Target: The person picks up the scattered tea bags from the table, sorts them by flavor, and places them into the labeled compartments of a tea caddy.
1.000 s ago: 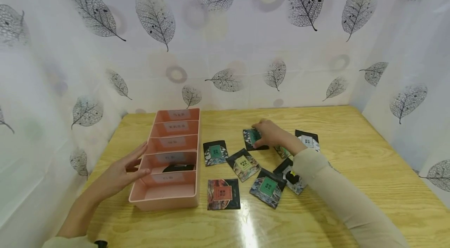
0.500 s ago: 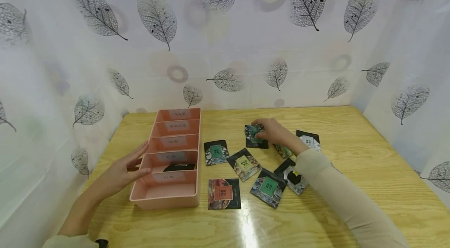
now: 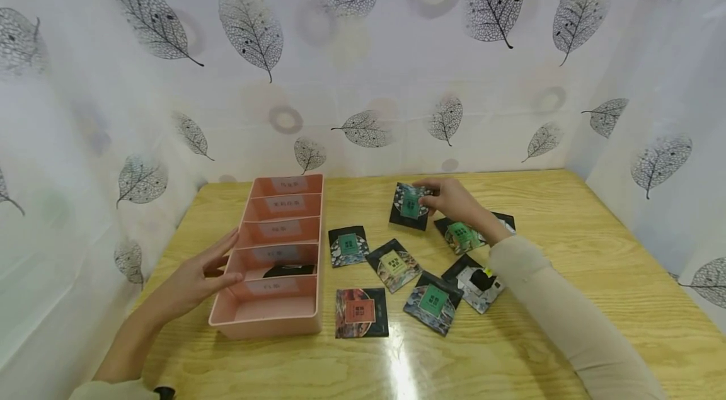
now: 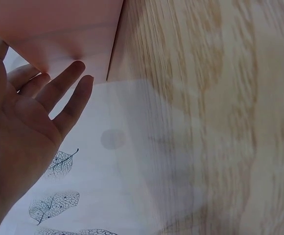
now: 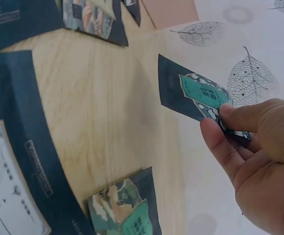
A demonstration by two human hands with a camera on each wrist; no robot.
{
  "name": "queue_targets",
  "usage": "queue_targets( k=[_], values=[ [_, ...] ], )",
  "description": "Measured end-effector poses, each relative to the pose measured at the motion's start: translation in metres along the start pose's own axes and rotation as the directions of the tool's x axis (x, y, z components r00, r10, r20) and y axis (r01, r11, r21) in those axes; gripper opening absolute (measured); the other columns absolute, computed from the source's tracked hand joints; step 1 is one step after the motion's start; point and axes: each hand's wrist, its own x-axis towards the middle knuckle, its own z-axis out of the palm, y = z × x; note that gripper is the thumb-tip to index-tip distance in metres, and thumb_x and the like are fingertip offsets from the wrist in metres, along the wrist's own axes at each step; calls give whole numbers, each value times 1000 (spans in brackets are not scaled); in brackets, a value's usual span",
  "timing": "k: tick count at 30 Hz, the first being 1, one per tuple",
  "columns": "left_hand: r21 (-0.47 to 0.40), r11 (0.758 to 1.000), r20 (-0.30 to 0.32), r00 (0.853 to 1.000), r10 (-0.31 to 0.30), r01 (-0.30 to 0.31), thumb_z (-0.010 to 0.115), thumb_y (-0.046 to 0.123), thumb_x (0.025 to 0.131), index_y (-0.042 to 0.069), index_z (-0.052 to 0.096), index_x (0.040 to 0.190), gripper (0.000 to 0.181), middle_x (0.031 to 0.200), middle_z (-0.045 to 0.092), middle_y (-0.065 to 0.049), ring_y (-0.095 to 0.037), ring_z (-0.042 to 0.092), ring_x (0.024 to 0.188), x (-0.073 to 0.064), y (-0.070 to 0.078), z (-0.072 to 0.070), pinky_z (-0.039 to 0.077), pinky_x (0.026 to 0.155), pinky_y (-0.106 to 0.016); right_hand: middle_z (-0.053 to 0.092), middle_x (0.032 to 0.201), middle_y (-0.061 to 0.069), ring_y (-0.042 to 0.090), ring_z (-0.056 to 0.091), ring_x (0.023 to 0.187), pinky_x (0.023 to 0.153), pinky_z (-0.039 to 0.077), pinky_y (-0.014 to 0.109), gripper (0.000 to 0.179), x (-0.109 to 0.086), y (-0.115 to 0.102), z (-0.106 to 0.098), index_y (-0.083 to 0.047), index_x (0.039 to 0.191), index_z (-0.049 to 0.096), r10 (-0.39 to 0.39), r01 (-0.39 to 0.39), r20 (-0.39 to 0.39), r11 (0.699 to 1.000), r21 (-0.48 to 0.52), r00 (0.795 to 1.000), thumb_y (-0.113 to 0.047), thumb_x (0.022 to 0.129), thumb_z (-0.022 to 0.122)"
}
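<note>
In the head view, my right hand (image 3: 454,198) pinches a dark tea bag packet (image 3: 407,206) with a green label between thumb and fingers. The packet is raised and tilted off the table; the right wrist view shows the thumb on the face of the same packet (image 5: 201,93). My left hand (image 3: 193,274) rests at the left side of a pink divided box (image 3: 278,327), thumb by the rim. From the left wrist view, its fairly straight fingers (image 4: 66,81) lie against the outer wall. A black packet (image 3: 288,270) lies in the second compartment from the front.
Several tea bag packets lie right of the box: a red-labelled one (image 3: 362,313), a yellow-labelled one (image 3: 394,266), green-labelled ones (image 3: 433,302) and a white-grey one (image 3: 476,286). The wooden table (image 3: 482,356) meets a leaf-print curtain (image 3: 386,72) at the back.
My right hand has lifted the green-labelled packet off the table and moved slightly up and away from the others, uncovering another green-labelled packet. The left hand stays by the box.
</note>
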Motion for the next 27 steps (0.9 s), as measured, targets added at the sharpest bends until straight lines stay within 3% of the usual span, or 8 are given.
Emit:
queue_targets(
  k=[5, 10, 16, 22, 27],
  values=[
    [-7, 1000, 3, 1000, -6, 6, 69, 17, 102, 17, 19, 167, 82, 169, 14, -24, -55, 47, 134, -1, 0, 0, 49, 91, -19, 56, 146, 24, 29, 72, 79, 76, 58, 54, 44, 0, -4, -2, 1, 147, 56, -33, 35, -22, 993, 110, 999, -4, 103, 63],
    [6, 1000, 0, 1000, 0, 0, 69, 17, 102, 15, 19, 167, 82, 169, 14, -25, -56, 47, 133, 0, 0, 0, 53, 94, -30, 68, 128, 23, 33, 72, 78, 77, 57, 57, 40, 1, -19, 0, 0, 143, 61, -53, 58, -39, 989, 135, 998, -5, 103, 63],
    [16, 1000, -1, 1000, 14, -14, 69, 17, 102, 13, 19, 166, 81, 169, 14, -25, -57, 45, 134, 1, -2, 0, 49, 99, -55, 74, 116, 18, 37, 72, 74, 66, 59, 47, 36, 9, -37, 7, -1, 138, 65, -118, 124, -78, 989, 81, 990, -5, 103, 64],
    [15, 999, 0, 1000, 28, -28, 69, 17, 102, 11, 20, 166, 82, 169, 14, -25, -58, 45, 133, 1, -4, 0, 49, 99, -53, 77, 105, 14, 28, 72, 71, 62, 58, 34, 34, 21, -57, 21, -2, 136, 67, -184, 190, -119, 980, 49, 976, -5, 102, 65],
    [24, 999, -3, 1000, 30, -30, 69, 17, 102, 11, 20, 166, 81, 169, 15, -23, -58, 46, 132, 0, -3, 0, 50, 99, -54, 76, 99, 12, 23, 72, 70, 65, 58, 30, 33, 32, -83, 35, -5, 134, 69, -267, 270, -154, 963, 1, 951, -3, 101, 67]
  ],
)
